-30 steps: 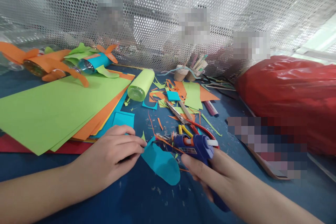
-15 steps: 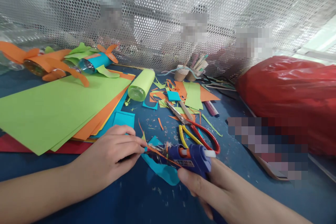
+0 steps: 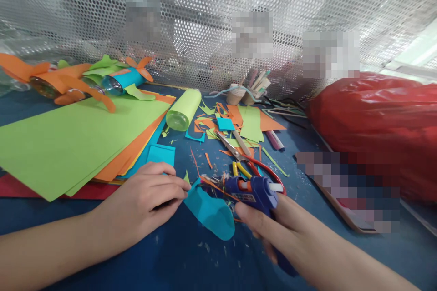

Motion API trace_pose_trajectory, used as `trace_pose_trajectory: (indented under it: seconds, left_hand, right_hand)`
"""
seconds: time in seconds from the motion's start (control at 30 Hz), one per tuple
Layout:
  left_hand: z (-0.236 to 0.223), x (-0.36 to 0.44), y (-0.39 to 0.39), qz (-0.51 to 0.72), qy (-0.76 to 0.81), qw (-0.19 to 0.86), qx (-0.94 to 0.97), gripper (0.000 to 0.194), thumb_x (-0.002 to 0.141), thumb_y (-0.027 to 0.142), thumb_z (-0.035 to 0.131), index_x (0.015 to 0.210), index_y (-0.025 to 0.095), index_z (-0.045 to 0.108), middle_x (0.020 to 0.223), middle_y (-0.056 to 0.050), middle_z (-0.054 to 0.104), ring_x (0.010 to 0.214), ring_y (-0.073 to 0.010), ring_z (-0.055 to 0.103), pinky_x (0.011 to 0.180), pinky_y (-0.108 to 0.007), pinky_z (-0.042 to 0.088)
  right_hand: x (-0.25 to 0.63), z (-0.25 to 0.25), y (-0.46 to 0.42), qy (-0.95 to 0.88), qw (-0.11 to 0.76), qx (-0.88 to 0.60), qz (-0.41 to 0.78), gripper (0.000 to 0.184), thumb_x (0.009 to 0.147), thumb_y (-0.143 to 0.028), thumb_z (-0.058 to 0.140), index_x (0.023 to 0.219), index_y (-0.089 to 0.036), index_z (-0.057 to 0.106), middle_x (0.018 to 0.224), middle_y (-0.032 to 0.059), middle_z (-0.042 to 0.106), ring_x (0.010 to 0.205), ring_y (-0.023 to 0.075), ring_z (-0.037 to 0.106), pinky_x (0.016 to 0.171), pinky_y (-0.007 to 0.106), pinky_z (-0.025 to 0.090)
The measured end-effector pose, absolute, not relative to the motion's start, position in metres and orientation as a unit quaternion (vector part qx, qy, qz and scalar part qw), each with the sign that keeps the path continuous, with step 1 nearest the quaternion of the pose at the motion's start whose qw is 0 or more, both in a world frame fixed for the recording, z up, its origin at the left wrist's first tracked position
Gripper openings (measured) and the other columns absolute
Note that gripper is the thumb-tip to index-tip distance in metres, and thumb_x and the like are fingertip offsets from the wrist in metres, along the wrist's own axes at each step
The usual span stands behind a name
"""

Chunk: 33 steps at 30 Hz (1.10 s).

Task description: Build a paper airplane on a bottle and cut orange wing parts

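Observation:
My right hand is wrapped round a dark blue hot glue gun, its nozzle pointing left and a pale glue stick jutting from the back. Bits of orange paper and stringy glue cling to the front of the gun. My left hand rests on the table, its fingertips pinching the near-left end of a rounded blue paper piece. The nozzle hovers close to the top edge of that piece; I cannot tell whether they touch. Scissors with red and yellow handles lie just behind the gun.
Green and orange paper sheets are stacked at left. Beyond stand paper-wrapped bottles, among them a green-wrapped bottle. Paper scraps, a marker and cups of sticks lie towards the mesh wall. A red plastic bag bulges at right, near a phone.
The glue gun has moved right and slightly up, its nozzle drawing away from my left fingertips. More of the blue paper piece now shows. My left hand has stayed put.

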<state>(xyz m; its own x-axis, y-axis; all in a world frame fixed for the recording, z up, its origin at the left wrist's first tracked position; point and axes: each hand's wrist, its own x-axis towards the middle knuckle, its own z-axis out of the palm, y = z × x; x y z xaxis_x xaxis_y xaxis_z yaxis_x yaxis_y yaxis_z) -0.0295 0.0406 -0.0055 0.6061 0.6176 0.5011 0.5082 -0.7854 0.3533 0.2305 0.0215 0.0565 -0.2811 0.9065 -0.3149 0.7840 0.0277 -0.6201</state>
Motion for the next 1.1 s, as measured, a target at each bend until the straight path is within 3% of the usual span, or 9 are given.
trace_pose_trajectory:
  seconds: [0.4, 0.53, 0.67, 0.77, 0.9, 1.1]
  left_hand:
    - [-0.008, -0.029, 0.04, 0.317, 0.316, 0.098, 0.889, 0.018, 0.094, 0.01, 0.052, 0.093, 0.021, 0.066, 0.099, 0.001, 0.076, 0.091, -0.0171, 0.065, 0.09, -0.033, 0.044]
    - [-0.008, -0.029, 0.04, 0.316, 0.324, 0.103, 0.886, 0.016, 0.093, 0.011, 0.053, 0.092, 0.021, 0.066, 0.1, 0.001, 0.076, 0.092, -0.0169, 0.064, 0.091, -0.033, 0.044]
    - [-0.01, -0.028, 0.038, 0.322, 0.334, 0.098, 0.881, 0.013, 0.092, 0.011, 0.056, 0.093, 0.021, 0.065, 0.101, 0.001, 0.075, 0.094, -0.0173, 0.063, 0.092, -0.033, 0.044]
    - [-0.01, -0.028, 0.037, 0.313, 0.322, 0.093, 0.889, 0.016, 0.094, 0.01, 0.052, 0.095, 0.02, 0.065, 0.103, -0.001, 0.074, 0.096, -0.0177, 0.062, 0.093, -0.033, 0.044]
    - [-0.01, -0.03, 0.037, 0.302, 0.317, 0.092, 0.894, 0.021, 0.096, 0.01, 0.048, 0.097, 0.02, 0.066, 0.107, -0.005, 0.072, 0.1, -0.0197, 0.06, 0.092, -0.035, 0.046]
    - [-0.012, -0.03, 0.033, 0.294, 0.316, 0.077, 0.899, 0.023, 0.097, 0.01, 0.044, 0.101, 0.017, 0.066, 0.111, -0.006, 0.071, 0.107, -0.0228, 0.054, 0.09, -0.034, 0.049]
  right_hand:
    - [0.233, 0.053, 0.026, -0.719, 0.112, -0.606, 0.323, 0.049, 0.088, -0.064, 0.048, 0.061, -0.023, 0.053, 0.052, -0.0019, 0.055, 0.046, 0.0141, 0.052, 0.043, 0.023, 0.043]
    - [0.229, 0.061, 0.026, -0.688, 0.1, -0.622, 0.36, 0.051, 0.085, -0.068, 0.047, 0.062, -0.022, 0.053, 0.05, -0.0026, 0.053, 0.045, 0.0137, 0.049, 0.042, 0.024, 0.042]
    - [0.226, 0.073, 0.031, -0.666, 0.157, -0.631, 0.366, 0.046, 0.086, -0.065, 0.046, 0.069, -0.023, 0.056, 0.056, -0.0015, 0.054, 0.052, 0.0164, 0.054, 0.048, 0.025, 0.046]
    - [0.23, 0.067, 0.042, -0.713, 0.207, -0.609, 0.278, 0.044, 0.091, -0.06, 0.041, 0.075, -0.023, 0.057, 0.067, 0.0019, 0.06, 0.064, 0.0207, 0.059, 0.056, 0.028, 0.049]
    - [0.239, 0.044, 0.063, -0.795, 0.229, -0.558, 0.06, 0.025, 0.093, -0.046, 0.048, 0.088, -0.023, 0.057, 0.092, 0.0069, 0.063, 0.085, 0.0253, 0.062, 0.076, 0.035, 0.05]
    - [0.241, 0.029, 0.073, -0.841, 0.127, -0.522, -0.058, 0.016, 0.087, -0.029, 0.051, 0.097, -0.017, 0.052, 0.092, 0.0124, 0.057, 0.09, 0.0312, 0.058, 0.081, 0.045, 0.049]
